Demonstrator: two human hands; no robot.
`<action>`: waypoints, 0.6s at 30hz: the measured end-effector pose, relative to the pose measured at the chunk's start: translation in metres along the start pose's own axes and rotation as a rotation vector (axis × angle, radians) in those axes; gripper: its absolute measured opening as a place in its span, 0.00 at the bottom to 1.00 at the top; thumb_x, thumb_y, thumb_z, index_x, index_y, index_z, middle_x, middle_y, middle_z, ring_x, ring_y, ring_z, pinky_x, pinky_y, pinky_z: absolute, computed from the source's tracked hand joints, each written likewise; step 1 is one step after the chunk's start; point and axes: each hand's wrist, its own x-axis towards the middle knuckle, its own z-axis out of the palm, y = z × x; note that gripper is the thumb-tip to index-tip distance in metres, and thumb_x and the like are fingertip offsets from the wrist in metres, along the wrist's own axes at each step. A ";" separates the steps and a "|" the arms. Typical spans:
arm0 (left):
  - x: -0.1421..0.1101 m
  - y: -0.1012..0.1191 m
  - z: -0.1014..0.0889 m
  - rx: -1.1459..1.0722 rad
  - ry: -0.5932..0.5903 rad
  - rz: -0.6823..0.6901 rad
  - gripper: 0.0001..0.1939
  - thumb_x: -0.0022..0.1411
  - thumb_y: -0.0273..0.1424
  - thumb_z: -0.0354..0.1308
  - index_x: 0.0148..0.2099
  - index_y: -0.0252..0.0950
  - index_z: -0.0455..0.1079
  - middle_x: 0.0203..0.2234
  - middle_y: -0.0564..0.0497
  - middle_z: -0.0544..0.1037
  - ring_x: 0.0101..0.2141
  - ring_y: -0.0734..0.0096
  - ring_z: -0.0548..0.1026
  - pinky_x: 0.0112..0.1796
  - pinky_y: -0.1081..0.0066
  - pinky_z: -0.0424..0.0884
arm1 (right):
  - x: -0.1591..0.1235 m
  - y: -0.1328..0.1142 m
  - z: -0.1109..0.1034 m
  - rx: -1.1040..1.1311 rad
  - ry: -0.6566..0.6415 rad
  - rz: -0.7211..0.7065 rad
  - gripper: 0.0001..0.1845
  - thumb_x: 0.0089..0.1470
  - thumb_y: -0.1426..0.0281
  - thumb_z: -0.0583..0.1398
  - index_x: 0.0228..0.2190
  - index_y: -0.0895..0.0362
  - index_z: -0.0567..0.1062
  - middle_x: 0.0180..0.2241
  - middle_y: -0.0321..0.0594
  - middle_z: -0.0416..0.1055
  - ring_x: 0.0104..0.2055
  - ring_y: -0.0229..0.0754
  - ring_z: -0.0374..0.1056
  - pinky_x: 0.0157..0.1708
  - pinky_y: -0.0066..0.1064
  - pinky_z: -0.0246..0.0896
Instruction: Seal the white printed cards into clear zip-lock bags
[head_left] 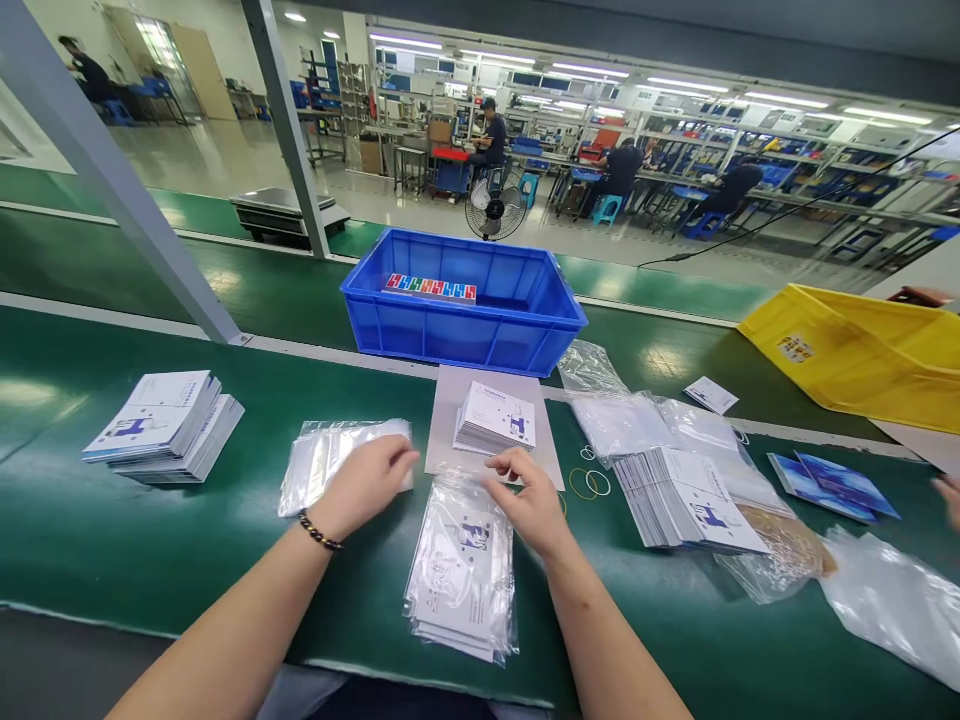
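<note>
My left hand (373,482) is over the right end of a pile of clear plastic bags (311,468). Its fingers are curled together, and whatever may be between them is hidden. My right hand (531,500) has bent fingers held apart at the top end of some bagged booklets (459,575), with thumb and forefinger close to the plastic. These white booklets carry a blue-purple drawing and lie in front of me. Just beyond my hands, a small stack of matching booklets (495,415) rests on a sheet of cardboard (442,400).
More booklets are stacked at left (161,425) and right (686,500). Rubber bands (589,482), plastic bags (626,425) and blue packets (832,487) lie to the right. A blue bin (465,335) and a yellow bin (847,350) stand behind. Another person's hand (949,495) shows at the right edge.
</note>
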 end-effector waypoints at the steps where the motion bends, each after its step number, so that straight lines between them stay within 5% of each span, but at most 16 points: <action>1: 0.001 -0.009 -0.008 0.126 0.001 -0.060 0.15 0.58 0.36 0.44 0.26 0.36 0.67 0.24 0.48 0.73 0.27 0.64 0.69 0.28 0.69 0.59 | 0.000 0.000 0.000 0.002 0.043 0.003 0.03 0.45 0.70 0.58 0.27 0.55 0.70 0.27 0.37 0.64 0.29 0.39 0.60 0.31 0.31 0.57; 4: 0.005 -0.040 -0.021 0.354 -0.100 -0.234 0.14 0.52 0.39 0.50 0.19 0.37 0.61 0.19 0.47 0.71 0.23 0.63 0.67 0.23 0.70 0.54 | -0.001 -0.001 0.001 0.020 0.094 0.004 0.04 0.47 0.70 0.56 0.24 0.55 0.70 0.25 0.37 0.65 0.28 0.38 0.59 0.30 0.30 0.57; 9: 0.006 -0.062 -0.020 0.365 -0.180 -0.229 0.10 0.50 0.31 0.49 0.19 0.37 0.59 0.20 0.49 0.71 0.23 0.66 0.66 0.23 0.72 0.52 | -0.002 -0.005 0.005 0.037 0.078 -0.006 0.07 0.48 0.71 0.56 0.20 0.55 0.69 0.23 0.36 0.64 0.26 0.38 0.59 0.29 0.30 0.56; 13: -0.001 -0.039 -0.016 0.236 -0.186 -0.163 0.10 0.52 0.33 0.48 0.21 0.37 0.60 0.19 0.51 0.70 0.23 0.68 0.66 0.23 0.73 0.53 | -0.004 -0.006 0.015 0.094 0.022 -0.037 0.09 0.49 0.70 0.55 0.20 0.55 0.70 0.24 0.38 0.66 0.28 0.38 0.61 0.30 0.31 0.58; 15: -0.005 -0.021 -0.010 0.106 -0.187 -0.103 0.10 0.52 0.35 0.49 0.21 0.37 0.61 0.18 0.53 0.69 0.21 0.69 0.65 0.23 0.74 0.53 | -0.007 -0.006 0.022 0.139 -0.039 -0.019 0.07 0.50 0.68 0.56 0.28 0.55 0.73 0.28 0.39 0.69 0.29 0.38 0.63 0.30 0.31 0.60; 18: -0.008 0.005 0.004 -0.016 -0.184 -0.015 0.11 0.51 0.36 0.51 0.20 0.37 0.61 0.16 0.54 0.67 0.20 0.71 0.63 0.22 0.74 0.53 | -0.011 -0.002 0.032 0.130 -0.099 0.033 0.16 0.51 0.67 0.54 0.43 0.56 0.70 0.28 0.38 0.70 0.25 0.37 0.64 0.28 0.30 0.62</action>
